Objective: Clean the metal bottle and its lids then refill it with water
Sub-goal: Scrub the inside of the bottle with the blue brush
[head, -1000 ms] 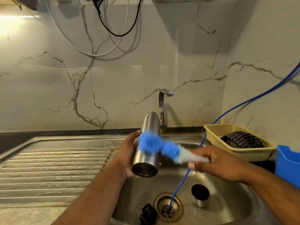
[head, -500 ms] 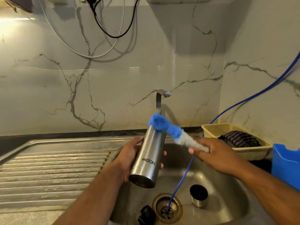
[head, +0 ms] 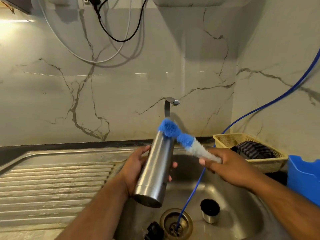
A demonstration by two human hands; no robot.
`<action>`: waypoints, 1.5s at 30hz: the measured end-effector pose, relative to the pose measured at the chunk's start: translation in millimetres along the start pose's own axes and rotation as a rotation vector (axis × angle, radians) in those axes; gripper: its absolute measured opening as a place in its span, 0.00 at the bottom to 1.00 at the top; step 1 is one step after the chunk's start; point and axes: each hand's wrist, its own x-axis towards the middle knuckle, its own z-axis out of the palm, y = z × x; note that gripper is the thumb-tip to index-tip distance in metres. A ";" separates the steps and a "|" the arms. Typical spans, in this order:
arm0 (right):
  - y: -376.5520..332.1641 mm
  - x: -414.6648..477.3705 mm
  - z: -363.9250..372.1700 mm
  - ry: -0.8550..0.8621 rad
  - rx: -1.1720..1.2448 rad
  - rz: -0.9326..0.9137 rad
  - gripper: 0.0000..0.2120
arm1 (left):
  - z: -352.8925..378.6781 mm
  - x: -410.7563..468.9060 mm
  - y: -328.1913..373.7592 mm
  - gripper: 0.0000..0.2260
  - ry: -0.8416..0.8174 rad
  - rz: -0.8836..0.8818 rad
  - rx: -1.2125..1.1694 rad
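Head view, over a stainless-steel sink basin (head: 242, 196) with a ribbed draining board (head: 52, 184) to its left. Largest of the task's things, the cylindrical brushed-metal bottle (head: 155, 172) is held above the basin, base toward the camera and mouth tilted up and away, probably so that runoff falls into the sink and the neck faces the brush. Left hand (head: 135, 168) is wrapped around the bottle's middle, fingertips (head: 174, 165) showing past its right edge. Right hand (head: 230, 167) is clenched on the handle end of the long bottle brush with blue and grey bristles (head: 181, 139), whose blue tip lies against the bottle's mouth, apparently scrubbing the rim. A thin blue hose (head: 194, 187) drops behind the hands into the round brass-coloured drain (head: 175, 224). Right of the drain stands a small steel cup-shaped lid (head: 210, 213); left of it lies a small black lid (head: 154, 231), cut off by the frame edge. Both await cleaning, it seems. Compared with half a second before, the bottle has turned in the hand, so its printed name no longer shows; the brush tip remains at the mouth.
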 end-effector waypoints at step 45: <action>9.7 4.8 13.7 0.005 -0.114 -0.027 0.04 | 3.2 -8.1 3.9 0.34 0.080 0.040 -0.077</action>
